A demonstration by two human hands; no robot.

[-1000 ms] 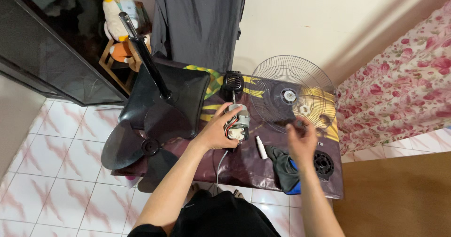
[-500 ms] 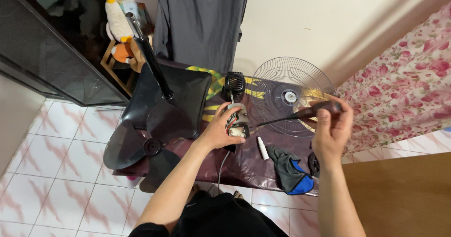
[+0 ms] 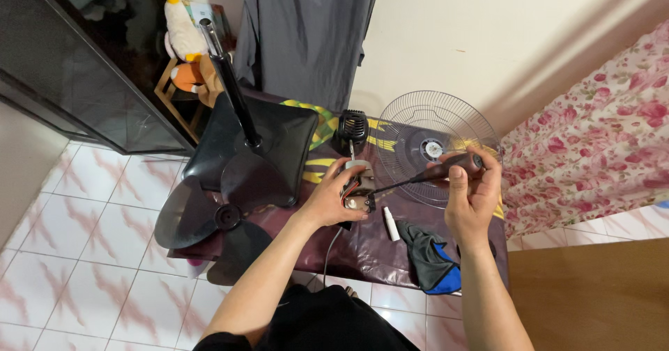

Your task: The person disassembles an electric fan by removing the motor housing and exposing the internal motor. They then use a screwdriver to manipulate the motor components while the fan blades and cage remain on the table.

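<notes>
My left hand (image 3: 326,199) grips a fan motor (image 3: 357,186), silver with red wires showing, and holds it upright on the dark table (image 3: 362,243). My right hand (image 3: 470,196) holds a screwdriver (image 3: 425,175) by its dark handle. The shaft slants down to the left and its tip sits at the motor's lower right side. Behind the motor stands its black rear housing (image 3: 354,126). A grey cable (image 3: 332,243) runs from the motor toward me.
A wire fan guard (image 3: 432,138) lies on the table behind my right hand. The black fan base and pole (image 3: 254,142) and the dark blade (image 3: 209,219) lie at the left. A small white tube (image 3: 391,223) and a black-and-blue cloth (image 3: 428,264) lie near the front edge.
My right hand picked up the screwdriver from the table near the guard, raised it, then swung its tip down to the motor. My left hand kept hold of the motor.
</notes>
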